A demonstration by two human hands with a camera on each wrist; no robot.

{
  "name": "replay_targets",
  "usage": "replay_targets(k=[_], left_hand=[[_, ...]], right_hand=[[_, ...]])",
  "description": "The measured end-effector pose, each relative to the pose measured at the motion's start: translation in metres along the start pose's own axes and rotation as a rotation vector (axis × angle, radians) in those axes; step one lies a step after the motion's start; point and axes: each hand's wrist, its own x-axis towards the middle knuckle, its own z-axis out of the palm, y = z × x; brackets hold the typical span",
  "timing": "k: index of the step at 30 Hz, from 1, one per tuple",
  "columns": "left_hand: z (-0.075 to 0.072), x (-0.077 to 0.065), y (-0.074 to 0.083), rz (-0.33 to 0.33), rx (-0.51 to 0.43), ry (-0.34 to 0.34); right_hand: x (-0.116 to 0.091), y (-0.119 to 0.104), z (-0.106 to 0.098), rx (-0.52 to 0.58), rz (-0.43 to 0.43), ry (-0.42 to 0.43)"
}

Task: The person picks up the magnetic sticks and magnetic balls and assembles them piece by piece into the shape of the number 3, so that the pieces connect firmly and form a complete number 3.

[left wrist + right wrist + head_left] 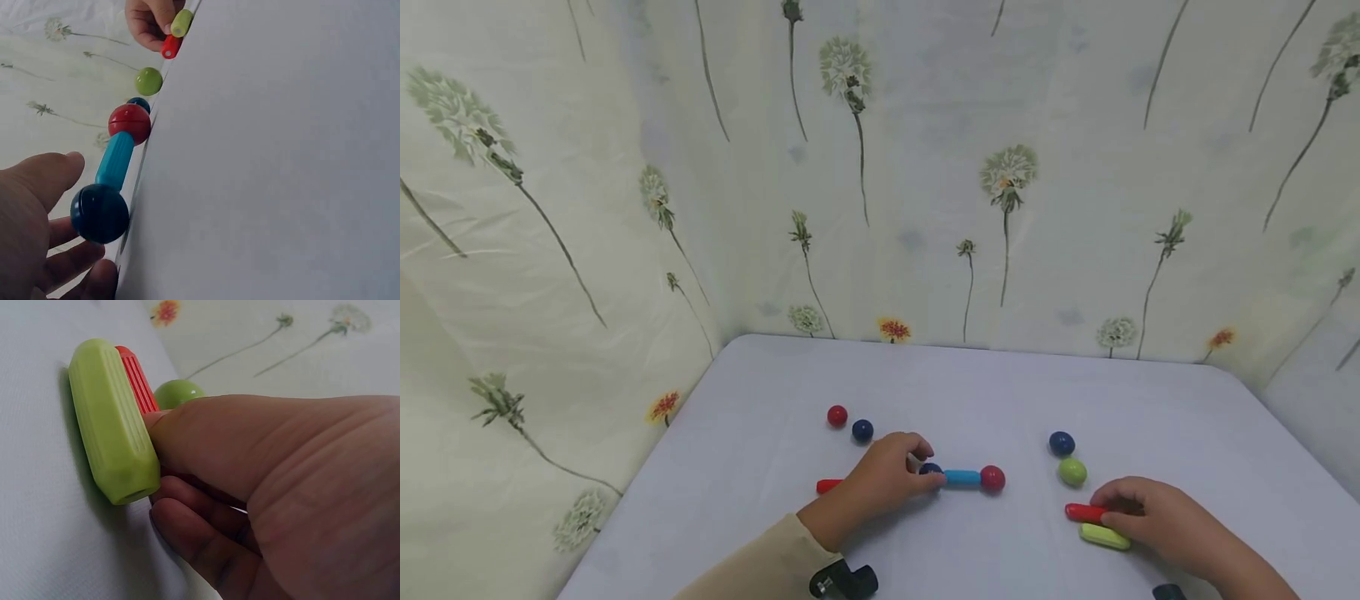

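Observation:
My left hand point(883, 475) is around a dark blue ball point(100, 214), thumb and fingers spread apart in the left wrist view. That ball sits at one end of a light blue ridged rod point(962, 477), and a red ball point(992, 478) is at the other end. On the right, my right hand point(1172, 521) pinches a red rod point(1082, 512) between thumb and fingers. A yellow-green rod point(1105, 537) lies right alongside it, nearer the body. In the right wrist view the green rod hides part of the red one.
Beyond the left hand are a loose red ball point(837, 416) and a dark blue ball point(862, 431). Another red rod point(828, 486) shows partly behind the left wrist. Past the right hand lie a blue ball point(1062, 443) and a green ball point(1072, 472). A flowered curtain point(925, 275) borders the white table point(760, 383).

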Motion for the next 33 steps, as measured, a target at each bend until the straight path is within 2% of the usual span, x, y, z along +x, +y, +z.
replay_targets(k=[4,11,16,25,33], left_hand=[[0.008,0.006,0.005,0.018,0.062,-0.027],[0.017,0.011,0.012,0.027,0.087,-0.084],[0.017,0.007,0.010,0.041,0.127,-0.089],[0.016,0.006,0.007,0.039,0.112,-0.081],[0.014,0.005,0.004,0.038,0.105,-0.086]], right_hand=[[0.000,0.001,-0.001,-0.006,0.012,0.005],[-0.003,0.003,-0.002,-0.010,-0.001,0.035],[-0.003,0.001,0.000,0.006,-0.032,0.061],[0.002,-0.005,-0.005,-0.011,0.001,0.109],[0.002,-0.017,-0.003,0.051,-0.003,0.162]])
